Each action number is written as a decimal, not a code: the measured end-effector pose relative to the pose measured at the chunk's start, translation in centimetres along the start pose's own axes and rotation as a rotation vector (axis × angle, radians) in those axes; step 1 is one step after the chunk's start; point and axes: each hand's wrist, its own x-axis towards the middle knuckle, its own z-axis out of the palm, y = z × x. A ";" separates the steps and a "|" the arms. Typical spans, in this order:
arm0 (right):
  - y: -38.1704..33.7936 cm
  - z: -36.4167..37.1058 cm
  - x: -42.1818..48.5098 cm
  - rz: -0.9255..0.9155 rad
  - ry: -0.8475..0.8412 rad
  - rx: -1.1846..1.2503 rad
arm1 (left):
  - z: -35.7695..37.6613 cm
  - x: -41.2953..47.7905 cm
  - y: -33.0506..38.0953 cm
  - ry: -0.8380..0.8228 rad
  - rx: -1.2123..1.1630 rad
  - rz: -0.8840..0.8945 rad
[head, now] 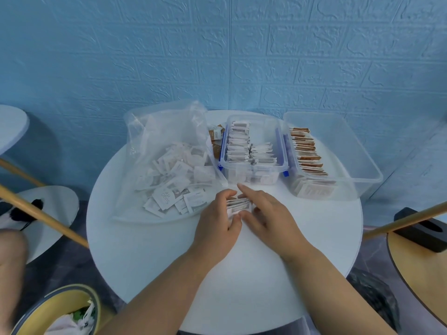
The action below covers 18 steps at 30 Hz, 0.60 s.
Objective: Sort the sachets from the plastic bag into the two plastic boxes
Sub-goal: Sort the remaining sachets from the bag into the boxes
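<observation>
A small stack of white sachets stands on edge on the round white table, squeezed between both hands. My left hand presses its left side; my right hand holds its right side, index finger stretched out. A clear plastic bag with several loose white sachets lies to the left. The blue-latched box holds rows of white sachets. The larger clear box at right holds a row of brown sachets.
A few brown sachets lie between the bag and the blue-latched box. A blue brick-pattern wall rises close behind the table. Wooden poles cross at left and right. A yellow bin sits at the lower left.
</observation>
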 end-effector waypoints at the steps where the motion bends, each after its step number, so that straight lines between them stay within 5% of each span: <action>1: 0.1 0.0 0.0 -0.020 -0.002 0.007 | 0.0 0.0 0.0 0.003 -0.007 -0.006; 18: -0.8 0.1 0.2 0.080 -0.162 -0.139 | 0.4 -0.2 -0.1 0.057 0.213 -0.077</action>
